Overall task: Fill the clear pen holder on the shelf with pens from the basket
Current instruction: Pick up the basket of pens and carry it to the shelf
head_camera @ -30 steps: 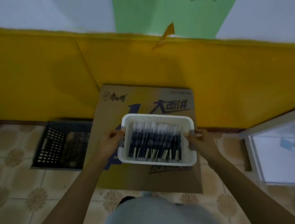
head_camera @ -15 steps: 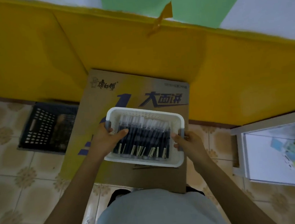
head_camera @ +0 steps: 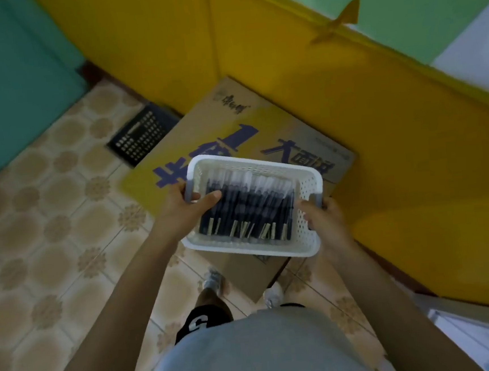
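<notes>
I hold a white perforated basket (head_camera: 307, 240) in front of my body, above the floor. Inside lie several dark pens (head_camera: 248, 207) with clear caps, side by side. My left hand (head_camera: 184, 205) grips the basket's left grey handle, thumb over the rim onto the pens. My right hand (head_camera: 324, 218) grips the right handle from outside, thumb inside the rim. The clear pen holder and the shelf are out of view.
A flat cardboard box (head_camera: 265, 130) with blue print lies on the tiled floor under the basket, against a yellow wall (head_camera: 396, 148). A black crate (head_camera: 141, 135) sits behind its left corner. A teal panel (head_camera: 5, 73) stands left; a white cabinet corner (head_camera: 472, 331) shows at bottom right.
The basket has come up off the cardboard box and nearer my body. The view has swung left and tilted, so my legs, shoes and the teal panel now show.
</notes>
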Available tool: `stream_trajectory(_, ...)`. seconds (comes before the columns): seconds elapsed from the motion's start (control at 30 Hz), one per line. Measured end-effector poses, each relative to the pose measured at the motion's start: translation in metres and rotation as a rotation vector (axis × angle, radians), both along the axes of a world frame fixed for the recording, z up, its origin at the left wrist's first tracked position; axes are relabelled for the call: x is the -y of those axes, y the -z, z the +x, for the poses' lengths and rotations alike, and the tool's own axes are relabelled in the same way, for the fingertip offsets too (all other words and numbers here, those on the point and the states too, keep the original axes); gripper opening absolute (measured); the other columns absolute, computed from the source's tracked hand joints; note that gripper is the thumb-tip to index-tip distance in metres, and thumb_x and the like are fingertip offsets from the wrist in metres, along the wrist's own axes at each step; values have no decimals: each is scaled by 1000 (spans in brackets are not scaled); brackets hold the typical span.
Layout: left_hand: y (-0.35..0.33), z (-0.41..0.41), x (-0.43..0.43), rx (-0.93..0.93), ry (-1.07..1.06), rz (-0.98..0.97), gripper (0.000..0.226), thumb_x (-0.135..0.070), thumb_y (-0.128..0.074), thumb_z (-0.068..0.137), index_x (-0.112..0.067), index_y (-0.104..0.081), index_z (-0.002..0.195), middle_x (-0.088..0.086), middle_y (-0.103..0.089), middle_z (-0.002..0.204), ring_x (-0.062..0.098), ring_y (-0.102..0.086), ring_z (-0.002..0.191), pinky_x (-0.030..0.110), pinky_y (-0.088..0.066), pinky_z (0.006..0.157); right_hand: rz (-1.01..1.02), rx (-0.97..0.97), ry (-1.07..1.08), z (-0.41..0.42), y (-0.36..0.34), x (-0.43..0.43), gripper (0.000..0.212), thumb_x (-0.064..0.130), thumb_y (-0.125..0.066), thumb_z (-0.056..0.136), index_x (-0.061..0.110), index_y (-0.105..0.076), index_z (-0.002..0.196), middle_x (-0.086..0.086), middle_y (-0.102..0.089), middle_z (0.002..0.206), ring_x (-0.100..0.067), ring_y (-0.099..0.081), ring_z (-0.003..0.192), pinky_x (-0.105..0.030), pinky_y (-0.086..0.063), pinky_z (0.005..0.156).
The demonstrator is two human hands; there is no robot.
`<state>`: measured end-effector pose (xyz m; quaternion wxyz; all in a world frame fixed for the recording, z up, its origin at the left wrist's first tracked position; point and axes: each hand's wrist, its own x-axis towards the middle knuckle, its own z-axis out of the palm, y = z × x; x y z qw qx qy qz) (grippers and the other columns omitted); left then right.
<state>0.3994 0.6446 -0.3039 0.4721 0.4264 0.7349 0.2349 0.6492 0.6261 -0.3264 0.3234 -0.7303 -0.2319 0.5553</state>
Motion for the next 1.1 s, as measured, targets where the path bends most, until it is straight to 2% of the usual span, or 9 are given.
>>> stream_trajectory(0.1,-10,-3,36,29,-94,-3,43,-44,-72,80,-10,-63,105,7,-68,94,12,-64,84,27,-42,69,31,15,-96,0,-7,4,33,30,-66,87,10,-57,112,-4,-57,93,-12,-54,75,-26,-42,59)
stream_trajectory(0.23,-14,-21,82,49,-209,4,36,-45,-74,77,-14,-65,92,0,-68,83,9,-65,77,25,-43,67,63,22,-240,-19,-13,15,31,31,-67,86,9,-56,106,-7,-55,95,-13,-53,75,-28,-44,63)
stream_trajectory(0.37,-13,-43,130,49,-382,23,34,-40,-76,77,-11,-60,84,4,-59,81,12,-58,72,20,-38,61,111,57,-431,-60,-21,24,50,33,-70,85,6,-48,121,-8,-53,108,-21,-56,91,-41,-47,83)
stream_trajectory(0.47,-8,-75,176,71,-519,23,57,-48,-78,72,-5,-59,104,5,-60,96,13,-59,83,20,-38,63,146,80,-617,-101,-25,37,63,38,-73,82,8,-45,130,-9,-53,122,-28,-54,112,-48,-45,97)
stream_trajectory(0.63,-1,-134,272,76,-763,35,68,-46,-79,71,-9,-48,120,-1,-56,103,6,-56,86,18,-38,61,226,137,-865,-197,-28,84,50,39,-76,76,9,-52,107,-5,-50,93,-23,-56,87,-43,-48,80)
stream_trajectory(0.73,3,-176,343,62,-909,59,72,-42,-79,73,-11,-43,126,-1,-54,109,1,-53,86,19,-39,63,258,129,-1001,-267,-26,131,53,38,-77,75,9,-54,112,-3,-55,98,-20,-57,89,-37,-47,75)
stream_trajectory(0.87,2,-236,441,40,-1088,83,73,-45,-80,70,-10,-48,125,1,-58,109,3,-55,86,19,-40,61,239,102,-1176,-361,-22,200,51,42,-77,74,13,-59,111,-3,-62,111,-20,-61,104,-39,-51,85)
stream_trajectory(1.0,0,-283,524,38,-1228,106,69,-42,-83,68,-6,-52,117,-2,-55,93,8,-58,79,19,-39,59,292,64,-1323,-439,-27,267,50,40,-78,74,10,-57,108,0,-59,96,-18,-59,88,-28,-45,68)
stream_trajectory(1.1,-7,-306,578,32,-1337,149,71,-44,-84,66,-6,-52,117,-3,-53,92,12,-59,84,21,-40,61,344,81,-1446,-483,-34,316,55,40,-77,75,14,-53,118,0,-57,106,-19,-58,96,-35,-49,81)
